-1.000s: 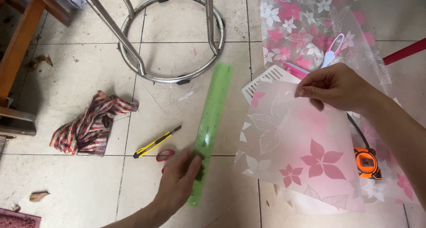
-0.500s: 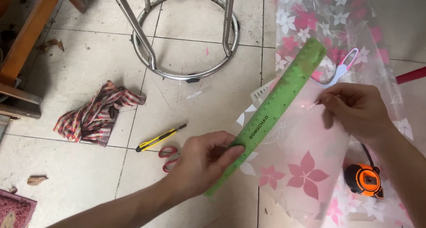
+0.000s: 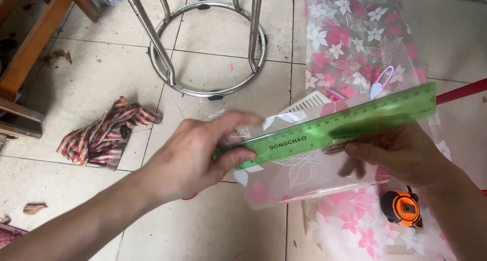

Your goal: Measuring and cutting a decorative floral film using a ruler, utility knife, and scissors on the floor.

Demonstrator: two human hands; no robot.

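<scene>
My left hand [image 3: 198, 157] grips the left end of a translucent green ruler [image 3: 329, 126], which lies slanted across a sheet of clear plastic film printed with pink and white flowers [image 3: 355, 53]. The ruler's right end points up toward the right. My right hand [image 3: 401, 152] pinches the film and touches the ruler from below, holding a folded edge of the film [image 3: 299, 182] lifted off the tiled floor.
An orange tape measure [image 3: 403, 208] lies on the film by my right wrist. A checked cloth [image 3: 106, 134] is crumpled at the left. A metal stool base ring [image 3: 203, 91] stands at the top, a wooden frame [image 3: 30, 58] at far left, small snips [image 3: 380, 83] on the film.
My left hand picked the ruler up from the floor and swung it right, laying it across the film. My right hand shifted under it. The yellow knife is now hidden.
</scene>
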